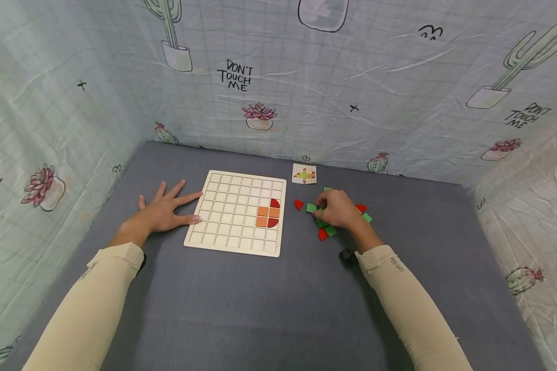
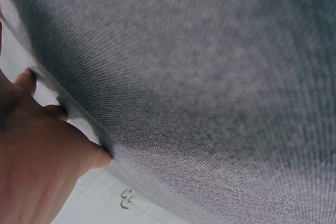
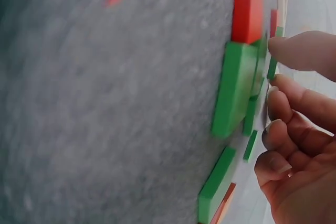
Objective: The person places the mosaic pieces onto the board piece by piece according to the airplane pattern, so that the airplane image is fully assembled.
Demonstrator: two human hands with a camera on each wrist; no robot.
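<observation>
My left hand (image 1: 167,208) lies with fingers spread at the left edge of a pale wooden grid board (image 1: 227,206); in the left wrist view part of that hand (image 2: 42,156) shows. On the board's right side sit several orange squares (image 1: 262,221) and two red quarter-round pieces (image 1: 275,203). My right hand (image 1: 336,208) is over a loose pile of green square tiles (image 1: 331,231) and red pieces. Its thumb and fingertips, bent loosely with a gap between them, are close to a green tile (image 3: 272,66); contact is unclear.
A small pattern card (image 1: 304,173) lies behind the board. A loose red piece (image 1: 299,204) lies between board and pile. A black object (image 1: 348,257) is by the right wrist. Printed cloth (image 1: 297,82) hangs around the dark grey table (image 1: 241,309).
</observation>
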